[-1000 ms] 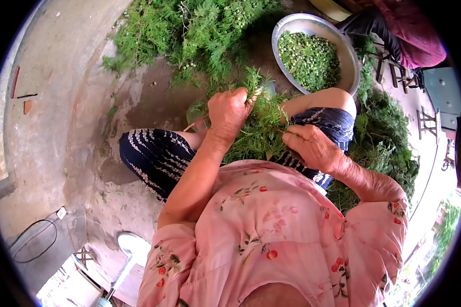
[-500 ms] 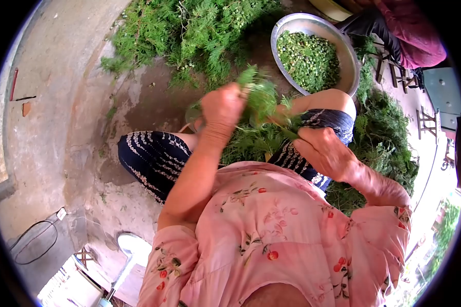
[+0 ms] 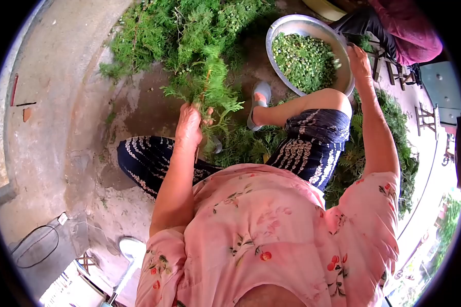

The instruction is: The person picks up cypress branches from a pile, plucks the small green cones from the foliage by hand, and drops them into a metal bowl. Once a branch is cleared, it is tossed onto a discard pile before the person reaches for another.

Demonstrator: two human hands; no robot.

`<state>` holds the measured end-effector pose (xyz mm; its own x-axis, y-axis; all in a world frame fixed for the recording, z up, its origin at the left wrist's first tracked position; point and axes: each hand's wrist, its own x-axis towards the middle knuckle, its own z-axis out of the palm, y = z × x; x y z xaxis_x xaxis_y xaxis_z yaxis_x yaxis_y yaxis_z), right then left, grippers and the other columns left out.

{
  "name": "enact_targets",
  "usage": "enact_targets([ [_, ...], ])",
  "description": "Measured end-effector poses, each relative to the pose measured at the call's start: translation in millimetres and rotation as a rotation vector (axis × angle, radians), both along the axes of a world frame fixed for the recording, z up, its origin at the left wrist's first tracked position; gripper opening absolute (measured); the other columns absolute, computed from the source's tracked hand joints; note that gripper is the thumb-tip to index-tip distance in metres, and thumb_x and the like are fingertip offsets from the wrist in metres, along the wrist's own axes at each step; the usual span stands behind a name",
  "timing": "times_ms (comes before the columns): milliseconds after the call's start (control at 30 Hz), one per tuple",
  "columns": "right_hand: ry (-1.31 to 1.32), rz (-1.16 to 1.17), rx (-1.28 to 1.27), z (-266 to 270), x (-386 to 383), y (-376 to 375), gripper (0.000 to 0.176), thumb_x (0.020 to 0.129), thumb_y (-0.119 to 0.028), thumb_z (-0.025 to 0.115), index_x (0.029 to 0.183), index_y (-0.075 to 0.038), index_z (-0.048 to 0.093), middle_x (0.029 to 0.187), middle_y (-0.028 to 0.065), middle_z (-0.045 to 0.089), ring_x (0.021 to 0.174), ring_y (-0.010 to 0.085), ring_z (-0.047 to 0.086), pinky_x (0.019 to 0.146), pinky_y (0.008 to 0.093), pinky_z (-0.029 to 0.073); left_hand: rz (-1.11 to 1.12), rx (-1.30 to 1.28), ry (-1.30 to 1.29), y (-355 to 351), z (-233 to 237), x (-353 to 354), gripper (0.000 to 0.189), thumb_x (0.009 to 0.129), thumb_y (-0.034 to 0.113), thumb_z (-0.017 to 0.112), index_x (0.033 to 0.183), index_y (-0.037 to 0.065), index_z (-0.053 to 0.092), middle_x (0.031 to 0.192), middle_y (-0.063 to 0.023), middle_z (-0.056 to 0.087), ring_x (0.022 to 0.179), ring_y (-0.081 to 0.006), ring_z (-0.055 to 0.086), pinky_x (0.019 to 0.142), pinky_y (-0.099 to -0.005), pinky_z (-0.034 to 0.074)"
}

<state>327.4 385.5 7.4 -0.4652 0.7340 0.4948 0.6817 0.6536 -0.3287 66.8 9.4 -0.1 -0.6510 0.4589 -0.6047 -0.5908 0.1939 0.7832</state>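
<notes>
My left hand (image 3: 189, 123) is closed round the stem of a leafy green conifer branch (image 3: 210, 84), whose feathery sprays fan out above the fist. My right hand (image 3: 361, 64) is at the right rim of a wide metal basin (image 3: 276, 61), fingers over the edge and loosely opened. In the basin lies a heap of small round green cones (image 3: 305, 59) mixed with leafy bits. A few pale green pieces show blurred just inside the rim near this hand.
A big pile of conifer branches (image 3: 164, 36) lies ahead on the floor, and more greenery (image 3: 389, 153) lies at the right. My grey-shod foot (image 3: 256, 105) is below the basin. Another person's sleeve (image 3: 412, 33) shows at upper right, near wooden stools (image 3: 399, 74).
My right hand has moved from near my knee up to the basin's rim. My left hand has shifted left and lower, still holding the branch, and the two hands are now far apart.
</notes>
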Motion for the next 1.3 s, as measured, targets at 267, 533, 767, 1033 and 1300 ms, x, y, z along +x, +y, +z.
enact_targets([
  [267,0.300,-0.042,-0.453,28,-29,-40,0.028,0.080,-0.016,0.053,0.105,-0.007,0.061,0.089,0.0125,0.064,0.082,0.0217,0.060,0.077,0.0299,0.045,-0.288,0.425,-0.434,-10,4,5,0.024,0.086,0.021,0.049,0.093,-0.002,0.053,0.061,-0.0014,0.045,0.044,-0.0082,0.038,0.054,-0.0271,0.035],
  [533,0.081,0.829,-0.778,42,-115,-188,0.051,0.072,-0.021,0.070,0.115,-0.002,0.051,0.116,0.0161,0.051,0.103,0.0241,0.053,0.092,0.0333,0.042,-0.510,0.762,-0.672,-15,-7,12,0.046,0.084,0.036,0.052,0.101,-0.007,0.051,0.070,-0.0019,0.049,0.048,-0.0040,0.039,0.056,-0.0242,0.032],
  [767,-0.042,0.946,-0.449,18,-137,-229,0.054,0.069,-0.023,0.073,0.109,0.007,0.053,0.112,0.0236,0.051,0.108,0.0319,0.048,0.090,0.0366,0.041,-0.564,0.814,-0.484,-23,-2,18,0.043,0.081,0.037,0.057,0.101,0.000,0.051,0.075,-0.0048,0.052,0.051,-0.0045,0.042,0.056,-0.0240,0.036],
  [1033,-0.015,0.871,-0.972,11,-133,-228,0.040,0.072,0.001,0.059,0.110,0.007,0.051,0.093,0.0203,0.060,0.083,0.0243,0.060,0.074,0.0308,0.047,0.015,0.463,-0.101,-19,-21,19,0.058,0.073,0.038,0.067,0.117,0.005,0.048,0.106,-0.0074,0.055,0.092,-0.0170,0.053,0.079,-0.0348,0.045],
  [1300,-0.073,0.812,-0.874,2,-134,-246,0.050,0.068,-0.002,0.061,0.116,0.002,0.047,0.098,0.0202,0.059,0.088,0.0302,0.058,0.078,0.0322,0.046,-0.501,0.026,0.404,-14,-4,14,0.012,0.083,0.012,0.057,0.085,0.000,0.059,0.071,0.0027,0.052,0.067,-0.0069,0.044,0.062,-0.0239,0.038],
])
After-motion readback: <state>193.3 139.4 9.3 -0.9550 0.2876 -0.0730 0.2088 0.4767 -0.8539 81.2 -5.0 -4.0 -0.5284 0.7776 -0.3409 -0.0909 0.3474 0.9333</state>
